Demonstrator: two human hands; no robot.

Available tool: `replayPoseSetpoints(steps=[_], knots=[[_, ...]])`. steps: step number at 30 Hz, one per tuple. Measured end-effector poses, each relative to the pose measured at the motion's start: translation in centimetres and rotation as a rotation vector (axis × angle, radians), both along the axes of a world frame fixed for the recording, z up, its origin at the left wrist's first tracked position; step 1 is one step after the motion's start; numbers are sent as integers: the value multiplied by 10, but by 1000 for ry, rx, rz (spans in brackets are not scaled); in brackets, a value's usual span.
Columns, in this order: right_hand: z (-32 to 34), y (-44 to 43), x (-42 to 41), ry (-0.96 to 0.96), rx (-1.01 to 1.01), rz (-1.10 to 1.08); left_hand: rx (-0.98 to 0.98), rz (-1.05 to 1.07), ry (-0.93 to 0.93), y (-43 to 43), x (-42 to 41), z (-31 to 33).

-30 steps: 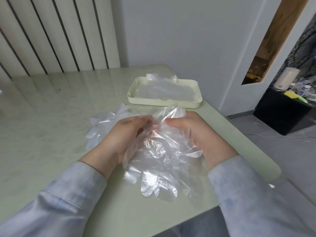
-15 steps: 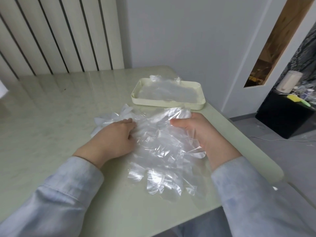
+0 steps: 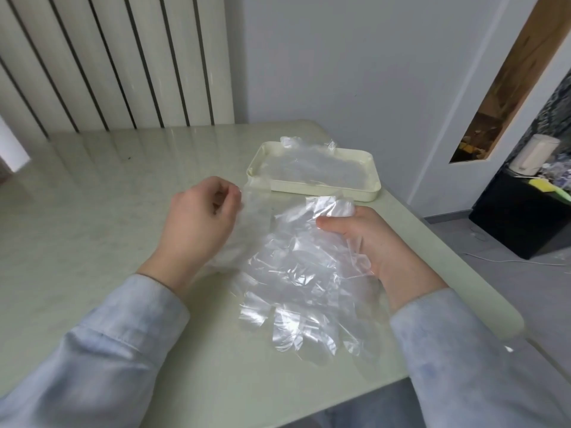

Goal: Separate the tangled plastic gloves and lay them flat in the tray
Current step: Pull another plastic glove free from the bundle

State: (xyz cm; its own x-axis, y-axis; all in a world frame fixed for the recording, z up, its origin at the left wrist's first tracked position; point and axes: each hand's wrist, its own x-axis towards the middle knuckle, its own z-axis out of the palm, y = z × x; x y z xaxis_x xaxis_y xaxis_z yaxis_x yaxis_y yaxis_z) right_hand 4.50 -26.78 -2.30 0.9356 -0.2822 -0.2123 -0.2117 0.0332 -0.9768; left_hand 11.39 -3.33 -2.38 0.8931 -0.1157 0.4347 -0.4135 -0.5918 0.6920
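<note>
Left hand: raised, fingers curled, apparently pinching the edge of one clear glove.
Right hand: grips the tangled gloves, spread on the table between both hands.
Tray: just beyond, holding flat gloves.

Left hand pinches the edge of one thin clear plastic glove. Right hand grips the crumpled bundle of clear plastic gloves, which rests on the pale green table. The cream rectangular plastic tray beyond contains flattened clear gloves.
</note>
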Motion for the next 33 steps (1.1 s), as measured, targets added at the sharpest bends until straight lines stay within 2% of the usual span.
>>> replayPoseSetpoints(steps=[2, 5, 6, 8, 12, 14, 17, 20, 25, 27, 30, 33], knots=[[0, -1, 1, -7, -9, 8, -416, -152, 243, -9, -11, 13], [-1, -1, 1, -14, -53, 9, -945, -493, 809, -16, -29, 33], [-2, -1, 2, -19, -55, 11, -1046, -572, 971, -18, -33, 37], [-3, -2, 3, -36, -16, 25, -1111, -669, 1127, -23, -37, 36], [-3, -1, 2, -48, 17, 24, -905, -555, 1143, -33, -33, 18], [-4, -1, 3, -49, 14, 23, -867, -498, 1132, -32, -30, 9], [-4, 0, 3, -59, 12, 32, -892, -636, 1053, -27, -28, 5], [-5, -1, 3, -60, 29, 28, -709, -803, 937, -23, -34, 2], [-5, -2, 6, -5, -68, -4, -372, -748, 765, -28, -40, 3], [-5, -2, 6, -5, -44, 0, -390, -697, 696, -32, -40, 3], [-6, -4, 5, -18, -60, 6, -538, -666, 676, -39, -40, 5], [-5, -3, 6, -3, -63, 3, -500, -583, 594, -37, -39, 7]])
